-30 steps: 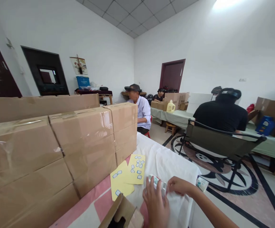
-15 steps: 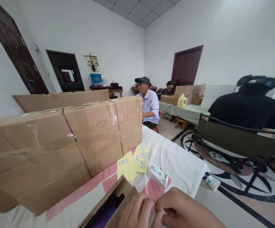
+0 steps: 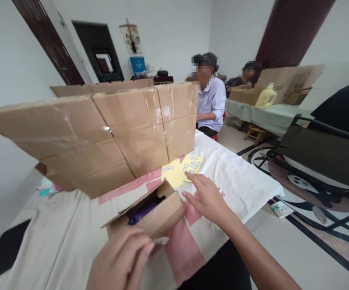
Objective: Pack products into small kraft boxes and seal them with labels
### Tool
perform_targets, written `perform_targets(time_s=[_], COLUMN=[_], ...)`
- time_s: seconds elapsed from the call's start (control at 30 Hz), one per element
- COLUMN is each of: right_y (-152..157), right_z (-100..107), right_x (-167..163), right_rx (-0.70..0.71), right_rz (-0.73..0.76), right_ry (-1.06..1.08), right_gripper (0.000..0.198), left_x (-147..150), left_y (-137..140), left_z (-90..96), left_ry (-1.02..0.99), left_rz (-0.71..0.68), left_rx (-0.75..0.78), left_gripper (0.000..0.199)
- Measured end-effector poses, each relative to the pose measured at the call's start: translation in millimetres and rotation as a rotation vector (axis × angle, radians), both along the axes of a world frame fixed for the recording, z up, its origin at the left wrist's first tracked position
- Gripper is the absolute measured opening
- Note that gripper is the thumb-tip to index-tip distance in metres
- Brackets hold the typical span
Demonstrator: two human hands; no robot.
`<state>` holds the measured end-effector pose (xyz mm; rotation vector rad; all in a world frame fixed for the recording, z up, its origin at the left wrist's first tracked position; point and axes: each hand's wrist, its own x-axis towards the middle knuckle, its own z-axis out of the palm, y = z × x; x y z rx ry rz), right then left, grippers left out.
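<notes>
A small open cardboard box (image 3: 165, 213) lies on the cloth-covered table, with a purple object (image 3: 142, 213) inside it. At the box's near left end, my left hand (image 3: 118, 257) is closed, and a short whitish translucent strip of tape (image 3: 161, 241) sticks out from its fingertips. My right hand (image 3: 207, 197) reaches over the table to the right of the box, fingers stretched out and holding nothing I can see. It covers most of the white tape dispenser (image 3: 220, 189). Just beyond its fingertips lie yellow sheets (image 3: 172, 171) with small outlined labels on them.
A wall of taped cardboard boxes (image 3: 138, 133) stands along the table's far left side. A dark flat object (image 3: 5, 251) lies at the left. A person in a light shirt (image 3: 213, 96) sits beyond the table. A small white box (image 3: 281, 209) is on the floor at right.
My hands, together at the box's near side before, are now apart. The right has moved out over the tape dispenser; the left is at the box's left end with the strip. The view has tilted down.
</notes>
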<state>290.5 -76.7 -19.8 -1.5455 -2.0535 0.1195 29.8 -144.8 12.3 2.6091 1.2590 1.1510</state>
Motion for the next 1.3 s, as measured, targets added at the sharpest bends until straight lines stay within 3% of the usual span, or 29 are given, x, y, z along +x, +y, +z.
perform_targets(time_s=[0.1, 0.17, 0.3, 0.43, 0.67, 0.87, 1.0, 1.17, 1.3], right_y=[15.0, 22.3, 29.9, 28.8, 27.0, 26.0, 24.7, 26.2, 26.0], right_z=[6.1, 2.1, -17.9, -26.3, -26.9, -27.4, -24.9, -25.7, -26.1], right_x=[-23.7, -40.4, -56.5, -56.1, -56.3, -56.7, -57.4, -55.7, -52.8], right_rx=[0.082, 0.047, -0.037, -0.07, -0.045, -0.053, -0.07, -0.086, -0.088], right_rz=[0.358, 0.468, 0.477, 0.436, 0.429, 0.412, 0.406, 0.429, 0.471], right_ry=[-0.064, -0.1, -0.075, -0.057, 0.002, -0.02, -0.066, -0.039, 0.022], right_gripper=[0.052, 0.046, 0.042, 0.043, 0.044, 0.044, 0.044, 0.044, 0.045], left_x=[-26.4, -39.4, -59.3, -69.5, -56.7, -54.3, -52.6, -38.9, -20.8], left_y=[7.0, 12.3, 23.7, 40.1, 72.1, 79.6, 77.9, 79.9, 90.8], left_z=[12.7, 16.7, 21.5, 29.7, 30.6, 13.7, 10.0, 18.1, 22.4], left_ry=[-0.021, -0.012, 0.045, 0.15, 0.131, -0.114, -0.163, -0.324, -0.34], left_rz=[0.06, 0.092, 0.106, 0.058, -0.001, 0.115, 0.129, -0.02, -0.072], left_rx=[-0.274, -0.408, -0.681, -0.855, -0.984, -0.969, -1.033, -1.148, -1.138], left_gripper=[0.023, 0.027, 0.031, 0.034, 0.04, 0.041, 0.041, 0.039, 0.037])
